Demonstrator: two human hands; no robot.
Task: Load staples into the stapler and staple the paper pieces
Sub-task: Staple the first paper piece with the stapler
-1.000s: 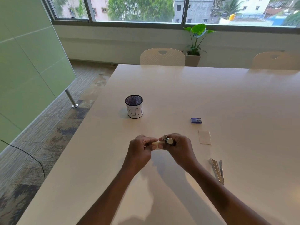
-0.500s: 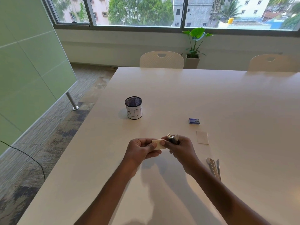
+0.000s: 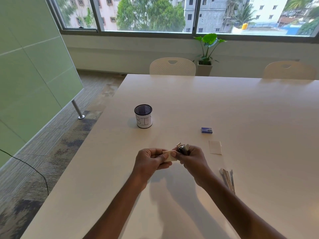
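Paper point(image 3: 170, 156), one small pale piece, is pinched between the thumb and curled fingers of the left hand point(image 3: 149, 163), held above the near part of the table point(image 3: 250, 109). The right hand point(image 3: 194, 162) is clenched round the stapler point(image 3: 182, 148), just beside the left, with its thumb lying on the paper's right end. Only the stapler's top end shows above the fingers. Its long axis runs up out of the fist, tilted away from the person, with the metal nose pointing toward the table's far side. Whether the paper sits in its mouth cannot be told. On the table to the right lie a second paper point(image 3: 215, 147), a blue box point(image 3: 206, 130) and metal strips point(image 3: 228, 180). A cup point(image 3: 143, 118) stands to the left.
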